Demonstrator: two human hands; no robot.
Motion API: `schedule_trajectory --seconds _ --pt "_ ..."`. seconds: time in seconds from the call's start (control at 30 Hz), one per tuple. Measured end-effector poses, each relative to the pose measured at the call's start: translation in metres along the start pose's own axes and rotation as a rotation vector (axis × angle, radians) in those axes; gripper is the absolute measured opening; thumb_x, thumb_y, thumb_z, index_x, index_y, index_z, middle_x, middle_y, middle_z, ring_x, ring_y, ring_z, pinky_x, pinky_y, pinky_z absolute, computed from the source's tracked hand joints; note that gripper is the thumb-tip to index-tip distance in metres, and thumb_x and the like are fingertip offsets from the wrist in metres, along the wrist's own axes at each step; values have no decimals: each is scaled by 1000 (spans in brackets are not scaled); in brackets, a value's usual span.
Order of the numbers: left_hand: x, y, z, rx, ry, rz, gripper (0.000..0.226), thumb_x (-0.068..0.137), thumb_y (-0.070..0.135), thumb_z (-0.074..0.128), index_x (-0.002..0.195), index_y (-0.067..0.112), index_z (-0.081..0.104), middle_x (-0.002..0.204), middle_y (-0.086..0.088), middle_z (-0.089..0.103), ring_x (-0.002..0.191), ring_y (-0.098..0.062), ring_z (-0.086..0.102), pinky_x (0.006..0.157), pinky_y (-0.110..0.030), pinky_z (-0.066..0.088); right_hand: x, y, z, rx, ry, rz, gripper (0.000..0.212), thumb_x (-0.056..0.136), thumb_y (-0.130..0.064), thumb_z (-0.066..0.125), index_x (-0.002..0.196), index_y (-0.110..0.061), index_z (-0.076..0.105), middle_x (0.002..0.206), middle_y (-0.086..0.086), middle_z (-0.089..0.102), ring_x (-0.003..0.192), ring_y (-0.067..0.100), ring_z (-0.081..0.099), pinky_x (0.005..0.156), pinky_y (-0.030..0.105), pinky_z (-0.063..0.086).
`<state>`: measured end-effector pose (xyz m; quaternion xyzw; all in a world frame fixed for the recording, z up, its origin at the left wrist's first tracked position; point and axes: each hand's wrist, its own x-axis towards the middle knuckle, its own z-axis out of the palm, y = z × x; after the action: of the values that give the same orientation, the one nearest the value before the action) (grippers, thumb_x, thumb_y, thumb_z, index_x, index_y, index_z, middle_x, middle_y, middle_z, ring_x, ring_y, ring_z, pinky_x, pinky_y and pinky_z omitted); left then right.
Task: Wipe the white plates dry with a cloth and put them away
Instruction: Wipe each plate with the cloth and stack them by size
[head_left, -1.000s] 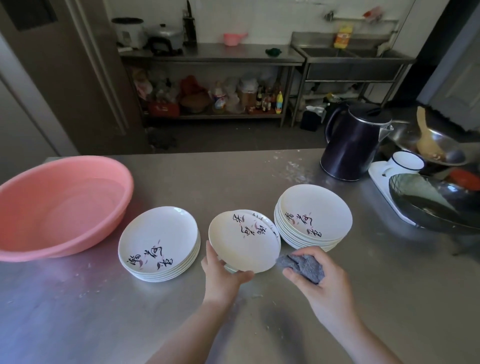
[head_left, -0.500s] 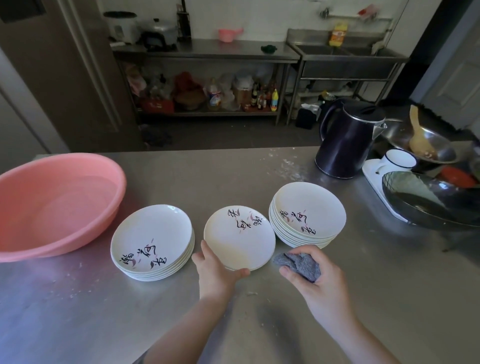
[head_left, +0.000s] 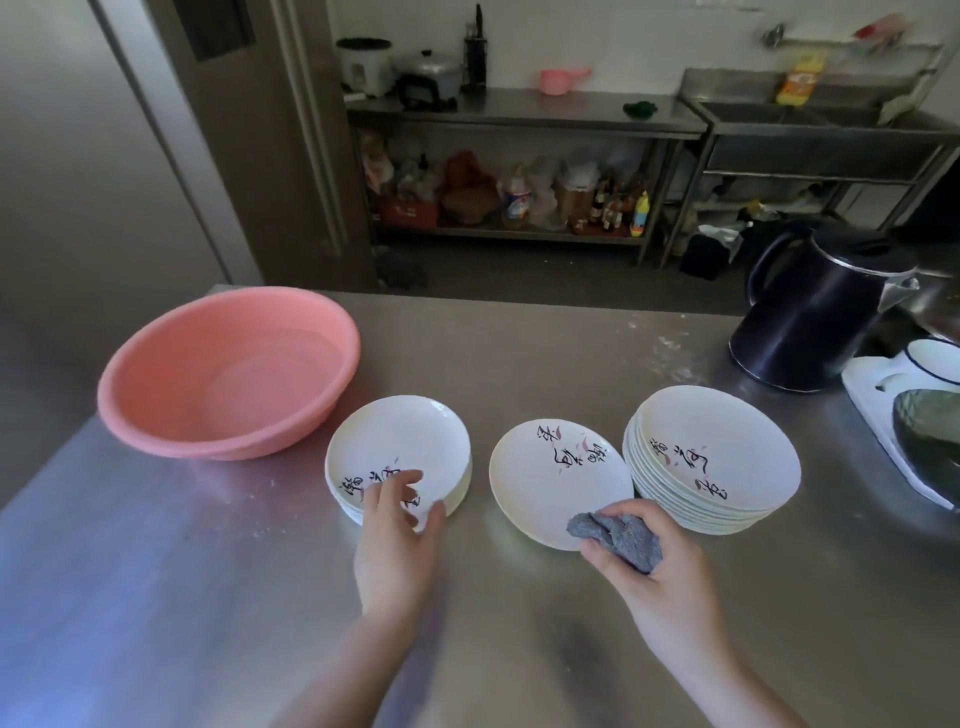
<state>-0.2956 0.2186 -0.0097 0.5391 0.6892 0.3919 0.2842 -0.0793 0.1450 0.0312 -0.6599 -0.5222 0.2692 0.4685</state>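
Observation:
Three groups of white plates with black lettering lie on the steel counter (head_left: 208, 571): a low stack on the left (head_left: 400, 441), a single plate in the middle (head_left: 556, 483) and a taller stack on the right (head_left: 727, 457). My left hand (head_left: 397, 540) hovers over the near edge of the left stack, with its fingers spread above the top plate and its thumb by the rim. My right hand (head_left: 660, 582) holds a crumpled grey cloth (head_left: 615, 535) at the near rim of the middle plate.
A pink basin (head_left: 228, 374) stands at the counter's left, just behind the left stack. A dark kettle (head_left: 815, 322) is at the back right. At the right edge sit a white board with a cup (head_left: 935, 358) and a dark bowl (head_left: 930, 436).
My left hand has let go of the middle plate, which now lies flat, and has moved left onto the left stack. My right hand still holds the cloth.

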Motion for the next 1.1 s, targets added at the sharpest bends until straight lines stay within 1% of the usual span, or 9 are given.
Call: schedule_trajectory --seconds 0.07,0.13,0.23,0.33,0.47,0.7,0.83,0.93,1.1 --pt "17 -15 -20 34 104 -75 31 87 29 67 116 34 55 109 11 51 80 -1 59 66 -32 48 -1 -4 11 -5 -26 -21 38 71 -12 84 87 -38 62 86 -16 69 84 6 65 71 11 46" --pt "32 -28 -33 94 136 -130 35 86 34 68 118 31 54 113 7 51 85 -14 62 73 -38 52 -1 -10 20 -15 -66 -42 38 70 -12 85 86 -38 61 82 -17 69 80 5 64 66 9 43" --pt "45 -40 -41 146 93 -227 47 84 41 71 122 24 51 120 4 49 100 -22 61 78 -39 50 -1 -16 30 -8 -111 -60 40 70 -11 85 85 -40 61 80 -18 69 78 3 64 66 7 43" --pt "52 -44 -41 126 70 -300 54 81 43 74 121 18 49 120 2 50 105 -23 60 80 -38 47 1 -19 34 -4 -134 -59 40 70 -12 85 85 -41 62 83 -18 70 80 3 65 68 8 44" --pt "58 -46 -38 45 87 -364 56 78 36 79 120 13 50 118 -2 52 104 -24 58 78 -34 43 3 -20 34 -7 -137 -43 38 70 -12 85 86 -39 63 82 -17 70 79 3 65 67 9 45" --pt "67 -37 -33 -196 135 -555 51 75 9 80 120 4 57 115 -10 65 103 -27 62 78 -29 39 1 -18 33 -32 -149 -23 38 70 -13 85 85 -40 63 79 -16 70 76 5 65 64 10 44" --pt "67 -33 -31 -257 142 -561 36 76 2 75 108 9 61 106 -5 69 89 -24 61 78 -30 41 1 -20 32 -27 -143 -14 39 70 -12 85 84 -41 63 78 -17 70 76 4 64 64 9 44" --pt "72 -31 -30 -309 179 -531 44 76 1 72 117 8 58 114 -7 68 100 -27 63 84 -34 46 2 -19 31 -23 -139 -4 38 71 -12 84 84 -40 62 79 -18 69 76 2 64 65 9 44" --pt "74 -20 -30 -401 206 -486 40 81 -5 64 115 10 48 106 -3 59 100 -31 63 89 -50 54 2 -21 32 -30 -137 -15 38 70 -12 85 84 -40 62 79 -18 69 77 3 64 64 8 43"
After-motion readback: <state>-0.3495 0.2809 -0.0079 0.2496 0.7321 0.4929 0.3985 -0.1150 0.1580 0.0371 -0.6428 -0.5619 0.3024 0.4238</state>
